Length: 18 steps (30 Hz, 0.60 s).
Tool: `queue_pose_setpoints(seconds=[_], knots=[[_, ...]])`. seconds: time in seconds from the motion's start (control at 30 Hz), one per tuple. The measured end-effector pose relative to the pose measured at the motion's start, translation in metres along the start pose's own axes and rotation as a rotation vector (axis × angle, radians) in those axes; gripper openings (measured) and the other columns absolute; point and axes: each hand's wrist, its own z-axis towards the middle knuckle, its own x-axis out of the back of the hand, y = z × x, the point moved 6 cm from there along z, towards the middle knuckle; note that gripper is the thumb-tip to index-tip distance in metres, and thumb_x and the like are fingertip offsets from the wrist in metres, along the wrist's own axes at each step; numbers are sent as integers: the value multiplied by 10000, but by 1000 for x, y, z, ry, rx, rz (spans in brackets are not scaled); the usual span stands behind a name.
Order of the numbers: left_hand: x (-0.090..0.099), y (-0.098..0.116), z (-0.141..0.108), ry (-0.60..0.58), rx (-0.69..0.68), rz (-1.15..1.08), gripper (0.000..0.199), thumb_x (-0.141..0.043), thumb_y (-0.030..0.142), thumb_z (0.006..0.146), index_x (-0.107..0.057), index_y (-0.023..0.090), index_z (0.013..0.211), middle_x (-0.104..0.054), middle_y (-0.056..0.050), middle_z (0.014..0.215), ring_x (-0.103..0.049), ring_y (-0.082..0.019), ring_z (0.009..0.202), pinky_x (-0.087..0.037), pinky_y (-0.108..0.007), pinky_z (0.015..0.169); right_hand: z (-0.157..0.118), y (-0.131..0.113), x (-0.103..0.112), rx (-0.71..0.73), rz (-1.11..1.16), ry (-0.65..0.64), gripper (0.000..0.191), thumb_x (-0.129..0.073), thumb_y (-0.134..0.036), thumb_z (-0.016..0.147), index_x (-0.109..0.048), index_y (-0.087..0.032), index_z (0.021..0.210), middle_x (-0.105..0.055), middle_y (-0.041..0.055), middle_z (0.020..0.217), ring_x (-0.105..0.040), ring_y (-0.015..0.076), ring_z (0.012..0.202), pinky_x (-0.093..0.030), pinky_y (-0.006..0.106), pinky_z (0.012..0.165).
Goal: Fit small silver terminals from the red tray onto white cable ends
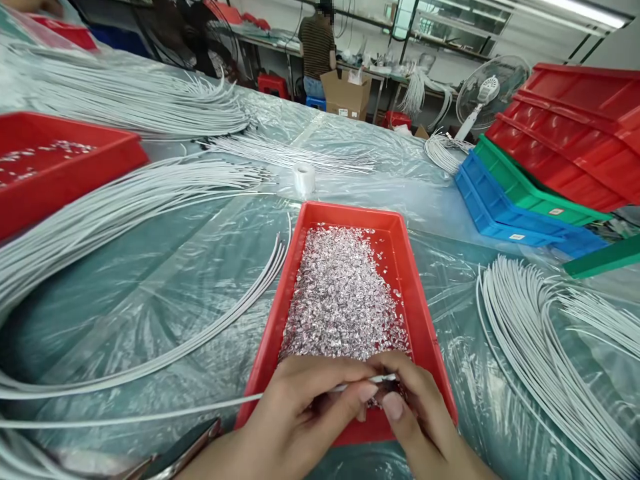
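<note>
room: above red tray (pixel 353 209) | obstacles: cable bundles (pixel 115 207) left, stacked bins (pixel 560 137) right

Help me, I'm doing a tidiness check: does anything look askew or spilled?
The stacked red trays at right look askew above the green tray, their edges out of line; camera angle may exaggerate this. I see no spill.

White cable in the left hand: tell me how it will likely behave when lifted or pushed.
The white cable is probably springy rather than limp, since similar loose cables nearby hold smooth curves. Being thin, it is likely light. Pushed endwise, it would probably bow, with a long slender stretch trailing from the left hand.
</note>
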Motion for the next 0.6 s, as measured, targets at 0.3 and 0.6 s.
queue_pose_setpoints(seconds=[0.3, 0.6], knots=[[1, -1, -7, 104, -134, 131, 166, -563, 216, 929, -680, 224, 1047, -759, -28, 910, -715, -149, 778, -585, -246, 717, 9, 9, -16, -170, 584, -283, 354, -496, -544, 940, -538, -248, 1131, -459, -27, 737, -477, 140, 710, -415, 290, 722], [-3, 5, -17, 43, -298, 313, 235, -467, 115, 961, -588, 198, 1144, -727, -44, 994, -696, -158, 885, -560, -265, 784, 12, 2, -22, -189, 803, -379, 290, -533, -472, 955, -523, -270, 1163, -361, -68, 658, -295, 109, 582, -239, 265, 553]])
